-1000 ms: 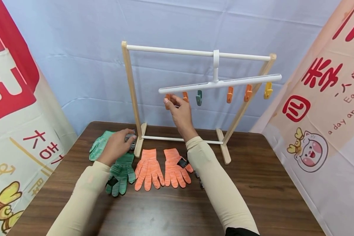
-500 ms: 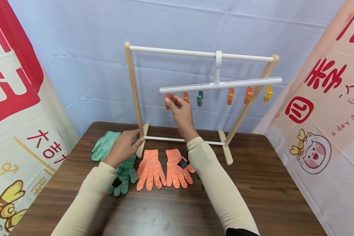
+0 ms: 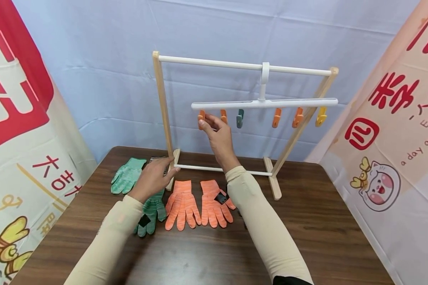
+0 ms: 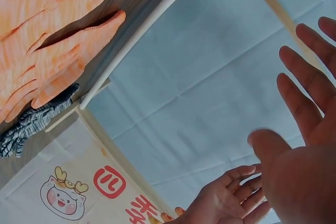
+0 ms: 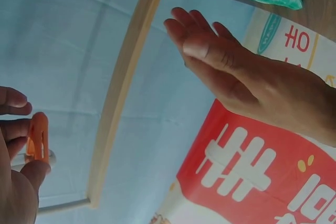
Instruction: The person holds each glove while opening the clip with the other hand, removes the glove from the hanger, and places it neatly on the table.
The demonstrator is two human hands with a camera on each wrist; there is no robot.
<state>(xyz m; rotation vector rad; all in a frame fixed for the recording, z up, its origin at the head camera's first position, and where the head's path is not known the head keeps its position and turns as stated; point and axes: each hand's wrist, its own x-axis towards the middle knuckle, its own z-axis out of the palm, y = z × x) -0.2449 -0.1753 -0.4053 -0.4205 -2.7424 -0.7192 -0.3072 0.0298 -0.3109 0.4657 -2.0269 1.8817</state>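
Observation:
My right hand (image 3: pixel 221 141) pinches an orange clothespin (image 5: pixel 39 136) at the left end of a white hanger (image 3: pixel 232 105). Several more clothespins dangle along that bar: an orange one (image 3: pixel 223 115) beside my fingers, a green one (image 3: pixel 239 118) and others towards the right. The hanger hooks over the white top rail (image 3: pixel 214 62) of a wooden-post rack. My left hand (image 3: pixel 152 179), fingers extended and holding nothing, hovers in front of the rack's left post (image 3: pixel 162 107). Beneath it lies a dark green glove (image 3: pixel 151 219), partly covered.
Two orange gloves (image 3: pixel 182 206) lie flat before the rack, one with a black patch (image 3: pixel 221 198). A light green glove (image 3: pixel 127 176) is at the table's left. A dark speckled glove (image 4: pixel 39 119) lies beyond the orange ones in the left wrist view. Cloth walls surround the table (image 3: pixel 317 229).
The hanger has levelled: its right end sank while the left end with the pinched clothespin rose slightly. My left hand has shifted right towards the post. My right hand keeps its pinch.

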